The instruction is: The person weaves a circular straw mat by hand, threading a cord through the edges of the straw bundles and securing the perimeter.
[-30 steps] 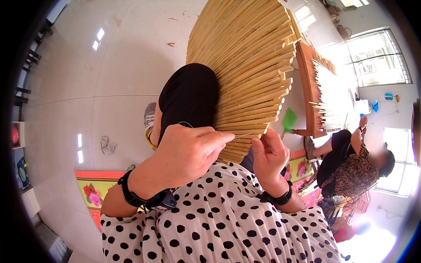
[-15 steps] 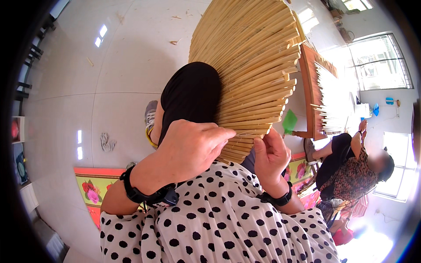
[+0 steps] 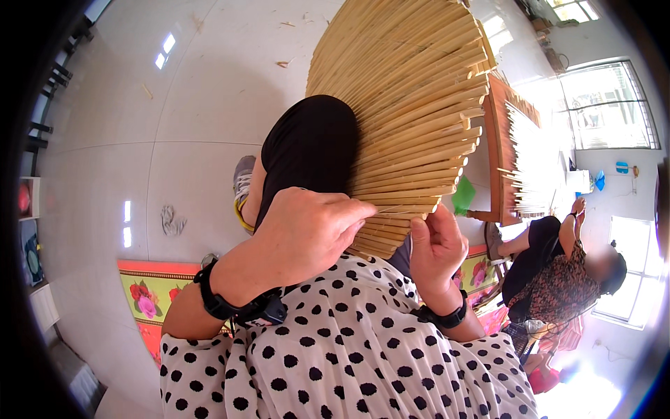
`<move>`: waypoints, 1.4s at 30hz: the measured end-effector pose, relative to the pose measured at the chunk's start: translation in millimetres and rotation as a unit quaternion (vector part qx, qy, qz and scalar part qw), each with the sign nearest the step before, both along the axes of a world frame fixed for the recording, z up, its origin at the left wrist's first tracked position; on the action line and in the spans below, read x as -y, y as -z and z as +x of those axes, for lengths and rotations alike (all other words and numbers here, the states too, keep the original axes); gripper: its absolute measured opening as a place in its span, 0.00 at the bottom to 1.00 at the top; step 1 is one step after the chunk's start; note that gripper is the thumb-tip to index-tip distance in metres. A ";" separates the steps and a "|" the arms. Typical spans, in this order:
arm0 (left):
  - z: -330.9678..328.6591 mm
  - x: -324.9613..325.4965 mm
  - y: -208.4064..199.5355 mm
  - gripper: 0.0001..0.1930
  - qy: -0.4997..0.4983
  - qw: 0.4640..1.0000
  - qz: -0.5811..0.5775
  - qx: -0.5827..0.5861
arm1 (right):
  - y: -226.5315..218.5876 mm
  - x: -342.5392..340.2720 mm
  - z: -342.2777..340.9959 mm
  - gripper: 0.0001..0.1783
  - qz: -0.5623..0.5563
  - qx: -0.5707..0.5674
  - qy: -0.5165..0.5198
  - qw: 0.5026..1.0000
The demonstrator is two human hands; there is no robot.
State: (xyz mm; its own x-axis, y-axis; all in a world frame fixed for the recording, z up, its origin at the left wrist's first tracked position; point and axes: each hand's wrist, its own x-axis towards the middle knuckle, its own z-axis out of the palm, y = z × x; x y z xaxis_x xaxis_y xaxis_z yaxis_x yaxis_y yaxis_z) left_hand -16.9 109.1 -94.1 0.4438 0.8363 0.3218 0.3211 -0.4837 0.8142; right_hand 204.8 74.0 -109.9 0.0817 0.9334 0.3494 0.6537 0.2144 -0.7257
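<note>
Across my lap and black-clad knee lies a curved mat of pale sticks (image 3: 412, 91), laid side by side and tied together. My left hand (image 3: 307, 227) is over the mat's near part, thumb and forefinger closed in a pinch on a thin pale thread (image 3: 398, 210) running along a stick. At the right-hand stick ends is my right hand (image 3: 438, 250), its thumb and forefinger closed around the end of one stick (image 3: 421, 208). The other fingers of that hand are curled in. Black bands circle both wrists.
A wooden table (image 3: 494, 160) with many thin pale sticks (image 3: 525, 160) stands at the right. Beyond its near end sits another person (image 3: 558, 279). A flowered mat (image 3: 146, 297) lies on the tiled floor, with a crumpled pale glove (image 3: 172, 221) farther off. Something green (image 3: 463, 195) is beside the table.
The stick mat has shifted slightly to the right in view, and my right hand with it. My left hand keeps its pinch in nearly the same place.
</note>
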 end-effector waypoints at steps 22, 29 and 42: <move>3.4 -1.1 -0.2 0.08 -0.001 1.000 0.016 0.012 | -1.4 -0.1 -1.4 0.19 0.006 -0.002 -0.003 1.000; 3.9 -1.9 -0.9 0.08 0.002 1.000 0.010 0.008 | -0.4 1.0 -1.7 0.19 0.002 -0.005 0.003 1.000; 6.3 -4.7 -0.9 0.08 0.006 1.000 0.013 -0.002 | 0.9 0.4 -0.2 0.18 0.004 -0.005 0.004 1.000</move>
State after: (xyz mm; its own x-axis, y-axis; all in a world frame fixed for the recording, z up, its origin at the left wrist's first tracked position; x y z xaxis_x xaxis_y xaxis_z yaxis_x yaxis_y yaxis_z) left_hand -10.6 113.9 -93.2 0.4550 0.8222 0.3420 0.3178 -0.5087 0.8002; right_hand 204.6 73.6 -110.8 0.0924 0.9299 0.3560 0.6486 0.2151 -0.7302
